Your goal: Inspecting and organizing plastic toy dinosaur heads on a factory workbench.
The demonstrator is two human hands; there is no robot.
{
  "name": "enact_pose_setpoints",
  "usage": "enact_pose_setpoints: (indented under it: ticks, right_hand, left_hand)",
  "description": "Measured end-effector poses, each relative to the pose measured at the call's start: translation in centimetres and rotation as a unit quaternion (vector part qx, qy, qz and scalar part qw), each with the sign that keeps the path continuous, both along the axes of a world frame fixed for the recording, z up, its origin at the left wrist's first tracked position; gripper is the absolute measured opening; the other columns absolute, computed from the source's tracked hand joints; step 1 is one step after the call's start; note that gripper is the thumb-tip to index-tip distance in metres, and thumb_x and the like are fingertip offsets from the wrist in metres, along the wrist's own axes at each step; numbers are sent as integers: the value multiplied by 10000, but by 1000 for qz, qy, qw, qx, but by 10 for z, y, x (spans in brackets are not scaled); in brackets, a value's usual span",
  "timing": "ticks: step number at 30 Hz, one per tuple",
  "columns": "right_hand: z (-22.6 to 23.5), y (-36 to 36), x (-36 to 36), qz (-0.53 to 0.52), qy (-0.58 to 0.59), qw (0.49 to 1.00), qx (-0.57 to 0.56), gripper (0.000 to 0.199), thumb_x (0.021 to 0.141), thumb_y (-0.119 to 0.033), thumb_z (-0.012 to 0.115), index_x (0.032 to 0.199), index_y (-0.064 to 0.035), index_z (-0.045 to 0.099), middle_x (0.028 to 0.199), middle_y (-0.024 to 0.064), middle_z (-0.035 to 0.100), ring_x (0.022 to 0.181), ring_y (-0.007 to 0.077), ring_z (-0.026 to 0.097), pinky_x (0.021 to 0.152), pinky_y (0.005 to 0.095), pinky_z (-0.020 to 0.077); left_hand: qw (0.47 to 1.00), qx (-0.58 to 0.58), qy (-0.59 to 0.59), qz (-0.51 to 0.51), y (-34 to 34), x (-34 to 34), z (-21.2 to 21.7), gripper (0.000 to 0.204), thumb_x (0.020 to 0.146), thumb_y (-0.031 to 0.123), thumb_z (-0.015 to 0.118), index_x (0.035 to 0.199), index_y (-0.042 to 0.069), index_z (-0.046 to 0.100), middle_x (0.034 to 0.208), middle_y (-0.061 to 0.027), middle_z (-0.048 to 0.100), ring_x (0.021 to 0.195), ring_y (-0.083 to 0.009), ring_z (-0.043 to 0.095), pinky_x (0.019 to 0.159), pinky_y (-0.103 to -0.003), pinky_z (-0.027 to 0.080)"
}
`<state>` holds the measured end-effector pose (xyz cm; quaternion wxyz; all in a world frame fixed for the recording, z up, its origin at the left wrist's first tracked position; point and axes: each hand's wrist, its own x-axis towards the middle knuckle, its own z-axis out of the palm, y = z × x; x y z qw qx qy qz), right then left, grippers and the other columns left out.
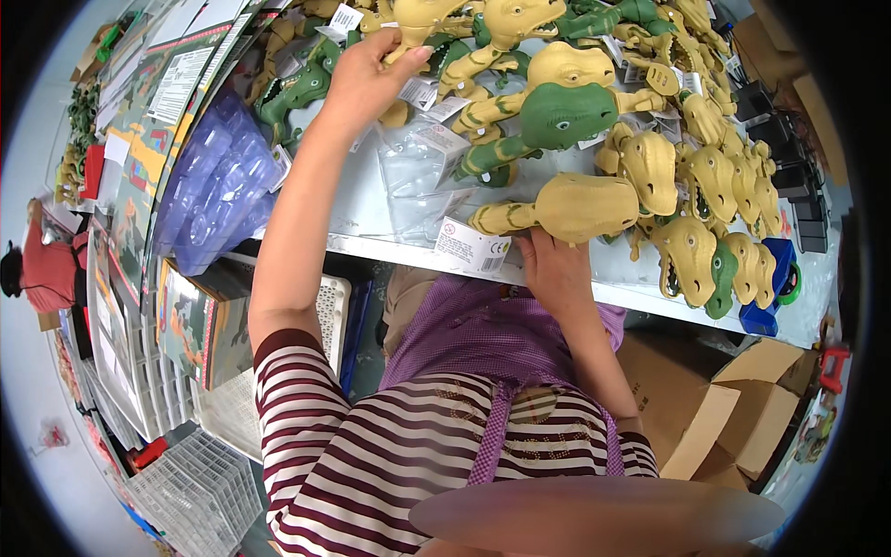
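I've got mostly tan-yellow dino heads (682, 176) on the white table (390, 209), w/ a few green ones (564, 115) mixed in & white tags w/ black barcodes (471, 247). My left hand (367, 74) is on a yellow dino (418, 19), right hand (554, 269) by a tan one (585, 206). Shirt (371, 464) is maroon/white striped, apron (483, 330) purple check; trays (218, 176) clear blue-violet, boxes (705, 408) brown.

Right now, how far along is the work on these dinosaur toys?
Done: a row of tan dinosaur heads lies at the table's right. In hand: the left hand grips a tan toy; the right hand touches another. Left: the mixed pile in the middle.
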<state>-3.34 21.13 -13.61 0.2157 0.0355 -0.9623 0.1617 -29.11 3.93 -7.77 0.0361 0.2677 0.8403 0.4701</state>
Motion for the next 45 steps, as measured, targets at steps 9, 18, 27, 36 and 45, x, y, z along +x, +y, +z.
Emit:
enact_pose_setpoints:
  ticks: [9, 18, 27, 36, 45]
  right_hand:
    - [-2, 1, 1, -2, -21, 1000, -8, 248, 830, -173, 592, 1013, -7, 583, 1079, 180, 561, 1015, 377, 504, 864, 476, 382]
    - [-3, 2, 1, 6, -37, 999, -10, 330, 832, -188, 597, 1102, -1, 562, 1268, 188, 490, 1145, 386, 447, 961, 479, 338]
    - [-4, 2, 1, 0, -21, 1000, -9, 324, 826, -241, 611, 1057, -16, 584, 1099, 168, 557, 1037, 374, 495, 884, 479, 373]
    - [-3, 2, -1, 11, -21, 999, -27, 314, 795, -229, 641, 1019, -12, 599, 1069, 172, 570, 1013, 372, 509, 847, 463, 403]
    - [0, 2, 1, 18, -76, 995, -61, 341, 768, -177, 652, 1061, -12, 597, 1242, 184, 513, 1131, 378, 471, 954, 464, 364]
  left_hand:
    - [994, 107, 20, 20, -8, 9, -6, 334, 859, 290, 640, 1037, 11, 593, 917, -38, 631, 791, -73, 573, 662, -239, 509]
    - [969, -133, 141, 151, 12, -6, 11, 410, 836, 369, 606, 1017, 1, 610, 806, -170, 653, 732, -290, 625, 693, -367, 476]
    - [989, 106, -18, 98, 6, -1, -1, 332, 871, 334, 605, 930, 7, 588, 757, -44, 616, 607, -84, 556, 549, -237, 449]
    - [972, 219, 71, -53, 1, -2, -28, 293, 796, 252, 706, 927, 1, 634, 849, -33, 660, 684, -79, 584, 632, -229, 473]
    - [988, 152, 20, 22, -9, 3, -18, 241, 861, 256, 634, 824, 18, 618, 692, -2, 593, 588, -71, 545, 535, -226, 442]
